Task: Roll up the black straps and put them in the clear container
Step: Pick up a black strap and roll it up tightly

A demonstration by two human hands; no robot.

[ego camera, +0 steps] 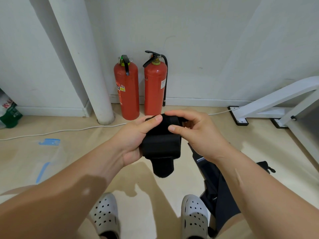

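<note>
Two grey perforated clogs (105, 214) stand on the beige floor (155, 195). Loose black straps (219, 190) lie on the floor just beside the right clog. Held above the floor, a part-rolled black strap (162, 145) is gripped from its left side by the left hand (136, 140), thumb on top. The right hand (198, 135) pinches its upper end. The clear container (49, 152) lies on the floor to the left, well apart. Two red fire extinguishers (126, 90) stand against the wall (207, 49).

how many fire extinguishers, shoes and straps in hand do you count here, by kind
red fire extinguishers: 2
grey shoes: 2
black strap, gripped by the left hand and the right hand: 1
total: 5
</note>
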